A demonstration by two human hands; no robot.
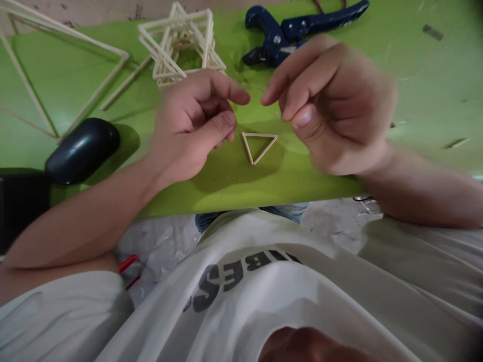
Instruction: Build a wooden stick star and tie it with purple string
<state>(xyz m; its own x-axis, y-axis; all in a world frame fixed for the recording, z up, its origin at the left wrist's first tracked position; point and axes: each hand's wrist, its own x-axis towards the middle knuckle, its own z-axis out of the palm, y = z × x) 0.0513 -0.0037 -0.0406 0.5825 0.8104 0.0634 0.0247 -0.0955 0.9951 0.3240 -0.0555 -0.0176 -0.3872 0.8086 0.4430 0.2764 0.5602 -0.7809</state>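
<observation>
A small triangle of thin wooden sticks [264, 135] lies flat on the green table, below and between my hands. My left hand [192, 123] hovers to its left, index finger stretched out and thumb apart from it; nothing shows in its grasp. On the other side, my right hand [335, 105] is raised with the thumb tip pressed to a fingertip. Anything in that pinch is hidden or too small to make out. Behind my left hand stands a star-shaped frame of stacked wooden sticks [207, 40].
A blue-handled cutter [269, 35] lies at the back. To the left are a large stick frame [109, 78], a loose stick [126, 83], a black computer mouse [83, 151] and a dark box [22, 206]. The green table [181, 201] ends just before my body.
</observation>
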